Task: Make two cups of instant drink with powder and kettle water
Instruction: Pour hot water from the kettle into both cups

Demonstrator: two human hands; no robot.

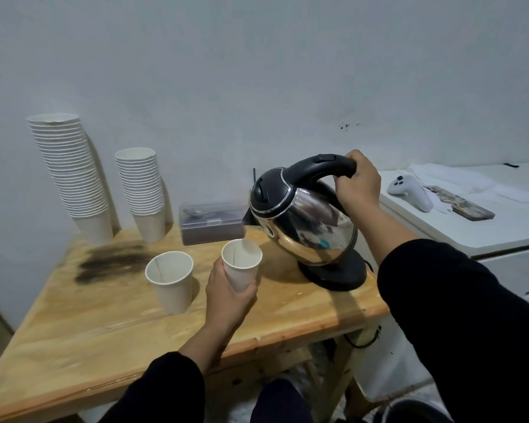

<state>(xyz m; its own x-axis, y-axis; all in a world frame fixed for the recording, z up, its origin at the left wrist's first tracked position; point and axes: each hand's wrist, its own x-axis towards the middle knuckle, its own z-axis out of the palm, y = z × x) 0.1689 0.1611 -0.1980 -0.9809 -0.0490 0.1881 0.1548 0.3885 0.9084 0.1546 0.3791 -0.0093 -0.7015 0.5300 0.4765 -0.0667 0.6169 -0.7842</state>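
Wooden table (74, 340): right hand (359, 181) tilts kettle (303, 221), left hand (229, 296) holds cup (242, 264).

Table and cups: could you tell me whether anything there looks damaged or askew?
Yes. The table has a dark, scorched-looking stain at its left rear, before the cup stacks. The taller stack leans left at the top. No spill shows.

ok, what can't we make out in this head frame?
- Contents of the held cup: head view shows only its inner wall; bottom hidden by its rim angle.
- Water stream at the kettle spout: too faint to confirm.
- Kettle base: largely covered by the kettle body.
- Powder box contents: lid is cloudy.
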